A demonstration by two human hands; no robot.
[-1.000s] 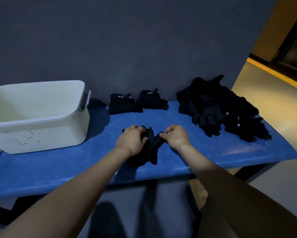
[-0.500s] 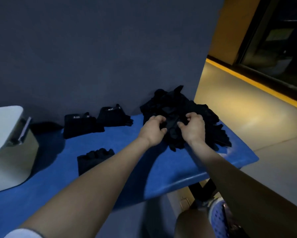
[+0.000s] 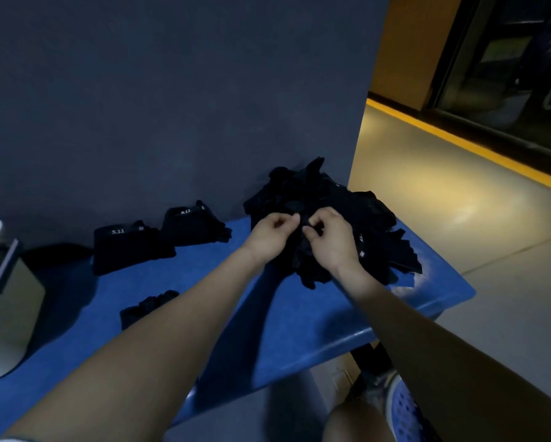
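Note:
A heap of black gloves (image 3: 373, 224) lies at the right end of the blue table (image 3: 267, 323), against the dark wall. Both my hands are in the heap. My left hand (image 3: 272, 236) and my right hand (image 3: 330, 239) have curled fingers and pinch a black glove (image 3: 302, 247) between them at the heap's front. Two folded black glove bundles marked 5.11 (image 3: 127, 247) (image 3: 194, 223) sit side by side at the back of the table. One more folded black glove (image 3: 149, 306) lies nearer to me, partly behind my left forearm.
A white plastic tub (image 3: 3, 301) stands at the table's left edge. The table's right corner ends just past the heap, with bare floor and a yellow line beyond. My knee and a blue shoe (image 3: 404, 409) show below the table's front edge.
I left the folded glove on the table and turned right. Both hands moved to the heap and, since half a second ago, closed together on one glove there.

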